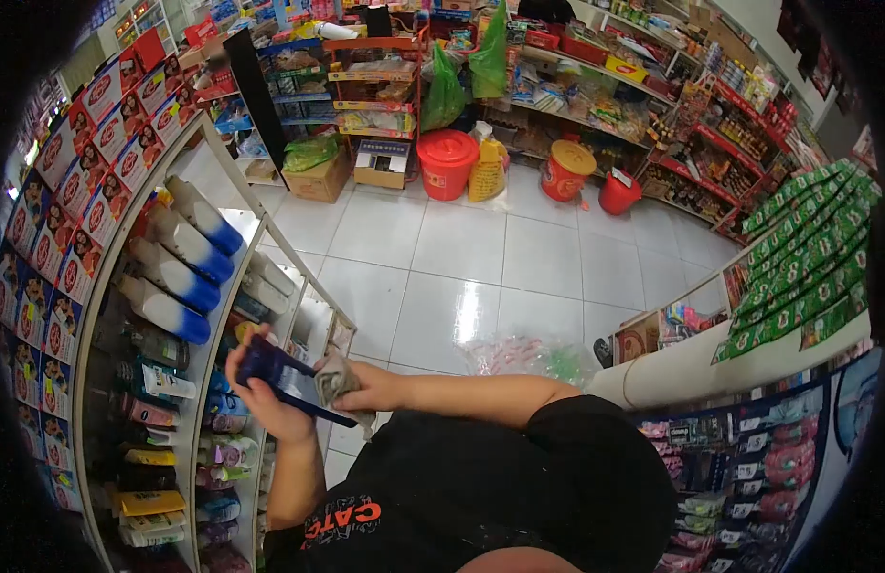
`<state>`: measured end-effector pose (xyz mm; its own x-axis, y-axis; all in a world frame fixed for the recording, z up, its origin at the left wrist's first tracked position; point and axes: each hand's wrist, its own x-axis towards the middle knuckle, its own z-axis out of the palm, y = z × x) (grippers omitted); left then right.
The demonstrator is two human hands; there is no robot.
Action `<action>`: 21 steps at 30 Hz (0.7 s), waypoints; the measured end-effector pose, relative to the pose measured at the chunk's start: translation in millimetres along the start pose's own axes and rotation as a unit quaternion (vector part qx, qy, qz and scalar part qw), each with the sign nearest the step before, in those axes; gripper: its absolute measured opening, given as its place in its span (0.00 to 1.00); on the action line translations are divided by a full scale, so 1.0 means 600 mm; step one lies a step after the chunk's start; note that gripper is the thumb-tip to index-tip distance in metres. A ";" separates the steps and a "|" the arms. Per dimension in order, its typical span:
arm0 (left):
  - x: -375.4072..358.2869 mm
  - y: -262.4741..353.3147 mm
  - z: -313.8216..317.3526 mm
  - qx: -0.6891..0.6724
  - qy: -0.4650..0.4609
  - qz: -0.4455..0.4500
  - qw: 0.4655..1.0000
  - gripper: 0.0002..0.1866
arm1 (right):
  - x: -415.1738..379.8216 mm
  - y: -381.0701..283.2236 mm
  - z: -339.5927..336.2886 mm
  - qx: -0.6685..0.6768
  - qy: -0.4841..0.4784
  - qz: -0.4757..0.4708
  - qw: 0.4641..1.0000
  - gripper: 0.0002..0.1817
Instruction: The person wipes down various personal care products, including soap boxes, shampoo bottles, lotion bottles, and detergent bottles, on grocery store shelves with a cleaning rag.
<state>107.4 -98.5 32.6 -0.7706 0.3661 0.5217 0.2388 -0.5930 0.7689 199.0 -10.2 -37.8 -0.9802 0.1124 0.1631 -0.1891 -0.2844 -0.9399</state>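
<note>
My left hand (278, 413) is wrapped round a dark blue item (266, 365) with a paler flat face. Its exact kind is not clear, and fingers hide part of it. In my right hand (377, 388) is a bunched grey cloth (336, 380), pressed against or very close to the item's right side. Both hands are in front of my body, beside a white shelf rack (234, 272) on the left. White-and-blue bottles (182, 277) stand on that rack, with tubes and other toiletries on the levels below.
Boxes with red-and-white labels (74, 205) line the far left. Red buckets (448, 164), a cardboard box (317, 176) and stocked shelves stand across the tiled floor (452, 244). Clear plastic wrapping (521, 359) lies on the floor. Green sachet strips (805, 258) drape over a right-hand counter.
</note>
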 end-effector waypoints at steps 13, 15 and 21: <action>-0.080 -0.073 0.053 0.190 -0.155 -0.229 0.942 0.35 | -0.043 -0.029 -0.083 -0.051 0.190 -0.060 0.979 0.26; -0.133 -0.104 0.054 0.153 -0.142 -0.204 0.956 0.34 | -0.042 -0.031 -0.107 -0.097 0.200 -0.068 0.972 0.20; -0.125 -0.136 0.015 -0.147 -0.091 -0.337 0.926 0.33 | -0.062 -0.084 -0.089 -0.391 0.142 -0.191 0.889 0.23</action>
<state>150.9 -70.9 -65.9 -0.5679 0.8224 0.0342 -0.4518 -0.3462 0.8222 248.1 51.0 -12.4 -0.7779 0.3272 0.5365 -0.2962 0.5620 -0.7723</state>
